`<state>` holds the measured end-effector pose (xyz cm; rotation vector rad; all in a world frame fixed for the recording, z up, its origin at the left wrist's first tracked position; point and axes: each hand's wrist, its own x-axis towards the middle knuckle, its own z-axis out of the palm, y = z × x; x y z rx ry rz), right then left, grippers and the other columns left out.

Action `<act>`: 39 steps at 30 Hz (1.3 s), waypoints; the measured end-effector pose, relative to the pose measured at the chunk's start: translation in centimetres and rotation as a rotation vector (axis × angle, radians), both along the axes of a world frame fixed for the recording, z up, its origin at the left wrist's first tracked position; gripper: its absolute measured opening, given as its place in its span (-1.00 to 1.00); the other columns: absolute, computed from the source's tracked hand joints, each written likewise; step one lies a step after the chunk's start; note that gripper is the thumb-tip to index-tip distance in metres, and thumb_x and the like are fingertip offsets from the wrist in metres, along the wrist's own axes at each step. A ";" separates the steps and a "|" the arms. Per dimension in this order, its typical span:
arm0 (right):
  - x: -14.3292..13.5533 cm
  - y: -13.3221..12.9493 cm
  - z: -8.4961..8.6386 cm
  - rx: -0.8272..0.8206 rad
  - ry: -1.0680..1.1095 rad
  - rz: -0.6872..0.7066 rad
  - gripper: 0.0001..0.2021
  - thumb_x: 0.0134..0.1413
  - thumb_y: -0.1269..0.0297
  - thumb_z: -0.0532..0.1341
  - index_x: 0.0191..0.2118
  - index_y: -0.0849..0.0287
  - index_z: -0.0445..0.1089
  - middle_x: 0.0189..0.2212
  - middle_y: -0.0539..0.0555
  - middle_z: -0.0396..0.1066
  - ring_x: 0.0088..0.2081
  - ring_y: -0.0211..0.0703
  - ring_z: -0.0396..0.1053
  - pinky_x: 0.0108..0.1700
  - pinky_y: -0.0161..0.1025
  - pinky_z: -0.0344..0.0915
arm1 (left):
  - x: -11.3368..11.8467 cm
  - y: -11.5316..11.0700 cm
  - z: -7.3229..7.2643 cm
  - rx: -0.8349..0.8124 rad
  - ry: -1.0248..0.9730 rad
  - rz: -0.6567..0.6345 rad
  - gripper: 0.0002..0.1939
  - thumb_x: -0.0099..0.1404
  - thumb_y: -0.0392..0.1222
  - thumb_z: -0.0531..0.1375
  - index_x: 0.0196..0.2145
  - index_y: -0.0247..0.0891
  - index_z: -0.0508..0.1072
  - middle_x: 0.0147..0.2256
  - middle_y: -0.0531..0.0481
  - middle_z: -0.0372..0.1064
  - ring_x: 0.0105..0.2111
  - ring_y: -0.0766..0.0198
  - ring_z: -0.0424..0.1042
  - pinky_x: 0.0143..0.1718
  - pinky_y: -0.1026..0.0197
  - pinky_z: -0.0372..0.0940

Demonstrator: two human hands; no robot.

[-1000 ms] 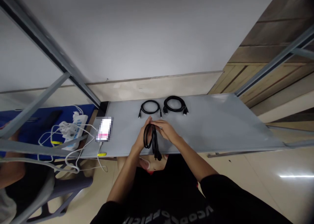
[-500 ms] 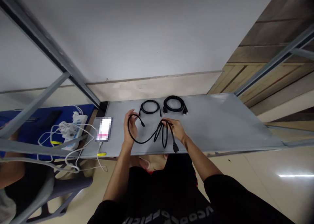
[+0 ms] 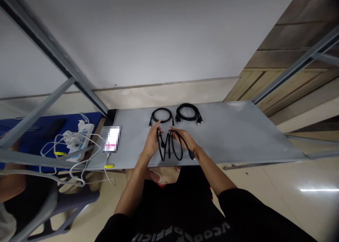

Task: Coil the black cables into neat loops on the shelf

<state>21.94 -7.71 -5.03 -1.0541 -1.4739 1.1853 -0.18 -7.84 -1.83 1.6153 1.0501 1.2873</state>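
A black cable (image 3: 181, 152) hangs in loose loops between my two hands, over the front of the grey table. My left hand (image 3: 153, 140) is closed on one part of it, the loop dropping from the fingers and a black plug end dangling beside them. With thumb and fingers pinched together, my right hand (image 3: 187, 139) grips the top of the other loops. The second plug (image 3: 191, 155) hangs below that hand. Behind my hands lie two coiled black cables: a thinner coil (image 3: 161, 110) on the left and a thicker coil (image 3: 187, 105) on the right.
The grey table (image 3: 238, 136) stands against a pale wall within a metal frame. At its left end lies a phone (image 3: 112, 139), its screen blurred, with a white cord. A white power strip (image 3: 84, 139) sits on a blue surface farther left, near another person's arm (image 3: 13, 183).
My left hand has moved right, close to my right hand, and the cable stretch between them now hangs as a further loop. The coils on the table stay put.
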 end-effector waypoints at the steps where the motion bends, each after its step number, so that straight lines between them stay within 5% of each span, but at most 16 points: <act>1: 0.1 0.0 0.0 0.006 -0.003 -0.018 -0.49 0.28 -0.05 0.38 0.20 0.14 0.66 0.00 0.18 0.72 -0.09 0.07 0.70 0.03 0.02 0.67 | -0.1 0.1 -0.1 0.016 0.023 0.001 -0.53 0.55 0.07 0.23 0.29 -0.12 0.58 -0.11 -0.11 0.56 -0.22 0.21 0.57 -0.03 0.07 0.55; 7: 1.1 -0.2 0.1 0.038 -0.093 -0.102 -0.39 0.33 -0.09 0.31 0.35 0.13 0.54 -0.14 0.15 0.71 -0.30 -0.06 0.62 -0.16 -0.10 0.61 | -0.9 0.3 -0.4 -0.043 0.053 0.104 -0.63 0.55 0.11 0.24 0.03 -0.18 0.67 -0.24 -0.10 0.62 -0.23 0.14 0.62 -0.06 0.09 0.54; 12: 2.7 0.2 0.0 0.027 -0.066 -0.233 -0.47 0.34 -0.17 0.25 0.15 0.12 0.61 -0.33 0.07 0.61 -0.26 -0.04 0.57 -0.08 -0.06 0.56 | -2.5 0.6 -0.1 -0.043 -0.057 0.253 -0.60 0.52 0.22 0.26 -0.04 -0.18 0.59 -0.27 -0.05 0.59 -0.24 0.19 0.61 -0.07 0.12 0.56; 19: 5.9 1.4 0.1 -0.089 0.191 -0.327 -0.46 0.01 -0.24 0.38 -0.03 0.06 0.57 -0.47 -0.10 0.30 -0.49 -0.21 0.23 -0.41 -0.21 0.29 | -6.1 0.6 2.1 -0.083 -0.200 0.355 -0.47 0.40 0.34 0.34 -0.04 -0.21 0.52 -0.24 -0.09 0.62 -0.20 0.19 0.64 -0.13 0.09 0.62; 23: 7.6 1.0 0.4 -0.155 0.284 -0.341 -0.38 0.07 -0.51 0.18 -0.22 0.00 0.46 -0.49 -0.06 0.17 -0.50 -0.18 0.15 -0.47 -0.20 0.23 | -7.2 0.1 3.0 -0.113 -0.239 0.396 -0.42 0.37 0.38 0.36 -0.03 -0.20 0.48 -0.20 -0.11 0.65 -0.16 0.15 0.70 -0.20 0.11 0.63; 28: 7.9 0.8 0.3 -0.197 0.247 -0.387 -0.28 -0.05 -0.65 0.25 -0.41 -0.02 0.14 -0.52 -0.07 0.15 -0.49 -0.15 0.20 -0.46 -0.19 0.28 | -7.1 -0.3 3.2 -0.165 -0.210 0.400 -0.45 0.38 0.35 0.35 -0.03 -0.20 0.46 -0.13 -0.19 0.70 -0.17 0.09 0.74 -0.33 0.19 0.59; 33: 7.0 1.0 0.0 -0.262 0.218 -0.498 -0.37 -0.20 -0.44 0.44 -0.41 0.01 0.25 -0.53 -0.09 0.24 -0.47 -0.19 0.24 -0.42 -0.24 0.25 | -6.3 -0.3 2.6 -0.168 -0.162 0.394 -0.49 0.42 0.31 0.30 -0.04 -0.21 0.43 -0.20 -0.20 0.73 -0.33 0.15 0.71 -0.44 0.25 0.51; 39: 3.5 0.6 0.4 -0.182 0.137 -0.403 -0.34 -0.18 -0.51 0.44 -0.44 0.01 0.28 -0.59 -0.12 0.17 -0.51 -0.23 0.12 -0.47 -0.24 0.13 | -3.1 -0.6 0.6 -0.283 -0.186 0.197 -0.46 0.38 0.33 0.35 -0.08 -0.24 0.48 -0.16 -0.22 0.69 -0.35 0.10 0.71 -0.27 0.06 0.64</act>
